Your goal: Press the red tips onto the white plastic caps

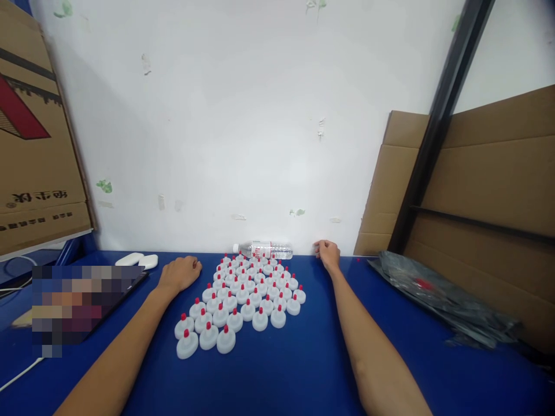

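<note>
Several white caps with red tips (243, 294) stand in tight rows on the blue table (303, 358) between my arms. My left hand (180, 273) rests knuckles-up on the table just left of the caps, fingers curled in, nothing visible in it. My right hand (327, 253) lies at the far table edge by the wall, right of the caps, fingers bent and pinched; I cannot make out anything in them. A clear plastic water bottle (264, 249) lies on its side behind the caps against the wall.
A dark tablet-like slab (125, 283) and two white oval objects (139, 260) lie at the left. A cardboard box (34, 144) stands far left. Black plastic bags (442, 297) lie at the right before leaning cardboard (485, 185) and a black frame post (437, 127).
</note>
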A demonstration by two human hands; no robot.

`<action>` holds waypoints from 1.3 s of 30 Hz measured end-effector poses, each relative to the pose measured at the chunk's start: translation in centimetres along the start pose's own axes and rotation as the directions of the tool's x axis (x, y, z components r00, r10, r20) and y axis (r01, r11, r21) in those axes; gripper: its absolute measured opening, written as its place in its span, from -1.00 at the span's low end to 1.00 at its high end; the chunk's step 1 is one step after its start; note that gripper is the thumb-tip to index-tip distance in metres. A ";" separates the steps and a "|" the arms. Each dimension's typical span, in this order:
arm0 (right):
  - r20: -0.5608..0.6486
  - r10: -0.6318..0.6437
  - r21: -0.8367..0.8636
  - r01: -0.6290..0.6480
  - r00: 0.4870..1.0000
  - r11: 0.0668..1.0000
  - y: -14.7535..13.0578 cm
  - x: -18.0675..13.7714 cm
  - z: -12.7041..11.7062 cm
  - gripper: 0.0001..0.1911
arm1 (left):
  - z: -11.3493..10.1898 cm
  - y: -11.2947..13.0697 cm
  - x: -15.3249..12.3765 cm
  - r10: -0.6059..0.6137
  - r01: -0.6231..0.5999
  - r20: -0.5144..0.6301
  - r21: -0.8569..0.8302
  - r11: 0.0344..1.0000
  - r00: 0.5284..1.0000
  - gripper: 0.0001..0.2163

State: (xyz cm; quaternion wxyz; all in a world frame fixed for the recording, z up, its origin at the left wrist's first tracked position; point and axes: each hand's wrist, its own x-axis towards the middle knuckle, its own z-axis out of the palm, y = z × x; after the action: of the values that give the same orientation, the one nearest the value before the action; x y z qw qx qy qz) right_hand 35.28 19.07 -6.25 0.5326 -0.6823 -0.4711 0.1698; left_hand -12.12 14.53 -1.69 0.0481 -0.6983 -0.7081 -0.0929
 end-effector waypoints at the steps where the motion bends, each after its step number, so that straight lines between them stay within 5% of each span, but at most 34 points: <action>1: 0.000 -0.004 0.001 0.004 1.000 1.000 0.0 0.0 0.0 -0.70 | 0.0 0.0 0.0 0.000 0.000 0.000 0.000 1.000 1.000 -0.64; 39: -0.023 -0.019 0.005 0.019 1.000 1.000 -0.4 -0.2 -0.1 -0.69 | -0.1 0.1 0.0 0.006 -0.006 -0.003 -0.002 1.000 1.000 -0.62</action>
State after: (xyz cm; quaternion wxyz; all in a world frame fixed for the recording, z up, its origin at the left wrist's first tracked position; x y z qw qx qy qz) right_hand 35.02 18.83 -5.94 0.5414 -0.6784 -0.4709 0.1581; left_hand -12.06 14.47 -1.55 0.0487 -0.7004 -0.7058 -0.0945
